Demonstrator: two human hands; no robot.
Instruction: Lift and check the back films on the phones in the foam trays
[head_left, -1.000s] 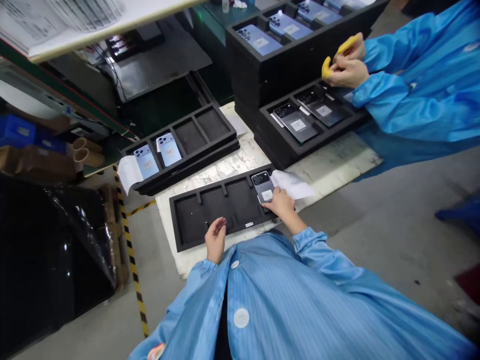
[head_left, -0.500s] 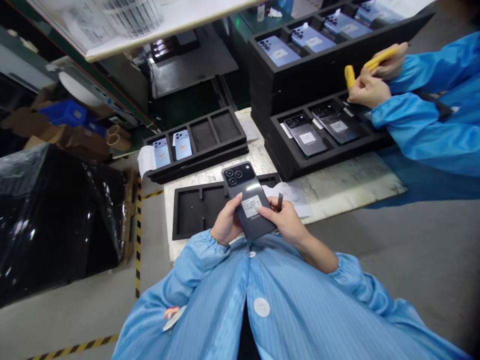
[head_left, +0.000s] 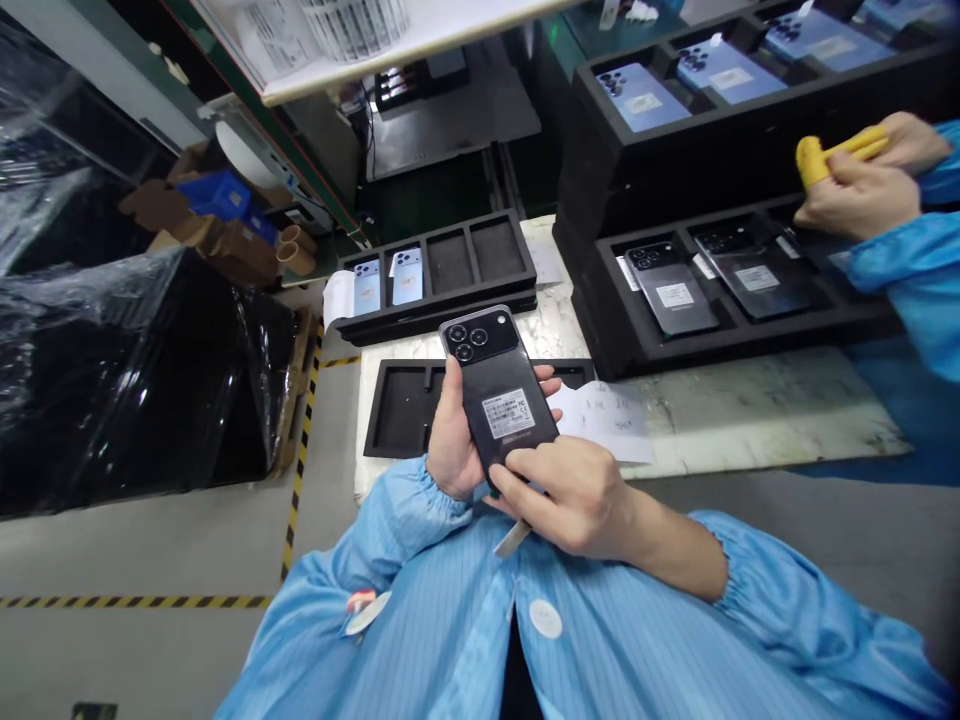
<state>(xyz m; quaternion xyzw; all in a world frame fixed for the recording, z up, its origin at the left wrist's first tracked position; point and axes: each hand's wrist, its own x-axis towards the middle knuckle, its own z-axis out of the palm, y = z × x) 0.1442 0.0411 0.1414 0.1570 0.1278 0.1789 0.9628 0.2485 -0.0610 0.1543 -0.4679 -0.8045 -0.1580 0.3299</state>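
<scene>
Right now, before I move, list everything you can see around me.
black smartphone: 1, black, triple camera, back label, held in front of me
pale blue smartphones: 2, left foam tray
pale blue smartphones, far tray: at least 3, top of the right stack
dark grey smartphones: 2, right foam tray
black foam trays: at least 4, centre and right
paper slip: 1, white, beside the nearest tray
mottled white sheet: 1, white, under the trays
black plastic-wrapped bundle: 1, black, far left
plastic crate: 1, blue, far left among cardboard
floor tape: 1 line, yellow and black, left of the sheet
co-worker's hands: 2, right, holding a yellow pad
thin pale strip: 1, pale, below the phone, at my right hand
left hand grip: 1, bare, behind the phone
right hand grip: 1, bare, on the phone's lower edge
striped smock: 1, blue, on me
</scene>
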